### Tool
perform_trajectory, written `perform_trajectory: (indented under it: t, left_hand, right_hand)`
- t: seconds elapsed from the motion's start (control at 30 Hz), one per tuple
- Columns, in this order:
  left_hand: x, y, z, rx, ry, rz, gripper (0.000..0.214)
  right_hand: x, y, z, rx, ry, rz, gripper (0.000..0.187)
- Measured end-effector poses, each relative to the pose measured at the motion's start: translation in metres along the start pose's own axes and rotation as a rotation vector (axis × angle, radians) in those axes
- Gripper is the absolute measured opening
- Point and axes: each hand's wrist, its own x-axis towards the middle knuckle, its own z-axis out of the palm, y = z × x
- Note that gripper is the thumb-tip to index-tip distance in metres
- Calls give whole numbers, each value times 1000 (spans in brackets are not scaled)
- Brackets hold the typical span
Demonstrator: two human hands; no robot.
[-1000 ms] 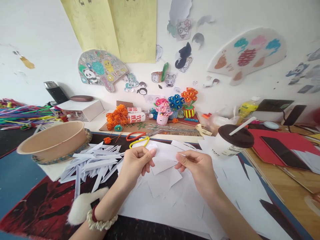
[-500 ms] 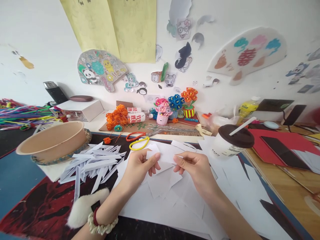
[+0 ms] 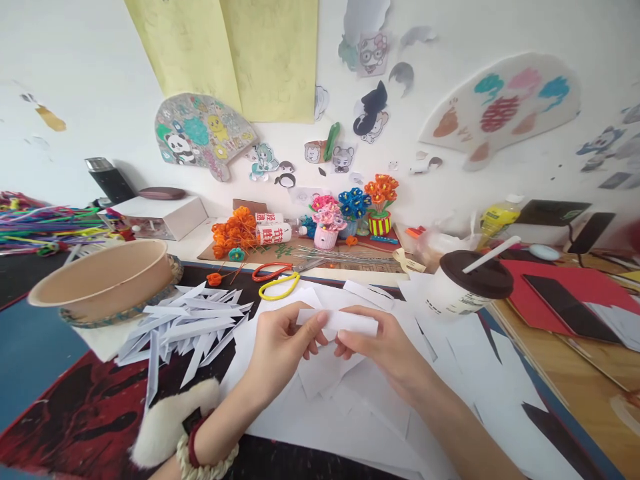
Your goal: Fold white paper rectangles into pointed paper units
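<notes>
A narrow strip of folded white paper [image 3: 356, 323] spans both hands above the paper-covered table. My left hand [image 3: 285, 337] pinches its left end between thumb and fingers. At the other end my right hand [image 3: 377, 340] grips it, thumb in front along the lower edge and fingers behind. Loose white paper sheets [image 3: 350, 413] lie spread out underneath. To the left sits a heap of folded paper strips [image 3: 195, 327]. Scissors [image 3: 280, 283] with red and yellow handles rest just beyond my left hand.
A beige oval bowl [image 3: 100, 273] stands at the left, with a white fuzzy object [image 3: 173, 423] near my left wrist. On the right are a lidded cup [image 3: 470, 287] with a straw and red folders [image 3: 540, 293]. Pipe-cleaner flower pots [image 3: 327, 227] line the back.
The paper between my hands has turned from a wider piece into a narrow folded strip. My right hand has shifted slightly left, closer to my left hand.
</notes>
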Motion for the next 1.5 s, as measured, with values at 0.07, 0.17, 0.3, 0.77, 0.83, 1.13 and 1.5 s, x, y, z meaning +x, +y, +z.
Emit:
perform_trajectory:
  t: [0.07,0.17,0.3,0.77,0.83,1.13,1.5]
  left_hand:
    - [-2,0,1,40,1,38,27]
    - [-3,-1,3,82,-6,78,24]
    - [-4,-1,5,110,-11,97,24]
    - [-2,4,0,138,32,78,28]
    - [-1,4,-2,140,34,78,29]
    - [0,3,-2,117,39,84,27]
    - [5,3,-5,-14,9,-33,33]
  right_hand:
    - [1,-1,1,-69,30,-14,26]
    - [1,-3,2,-119,39,-17,27]
    - [1,-3,3,-141,43,3,29]
    - [0,-3,-4,-153,39,-15,30]
    - [0,-4,-5,-138,45,-23,32]
    - [1,-3,-9,-145,50,-35,36]
    - [2,-5,-15,-150,197,-106,38]
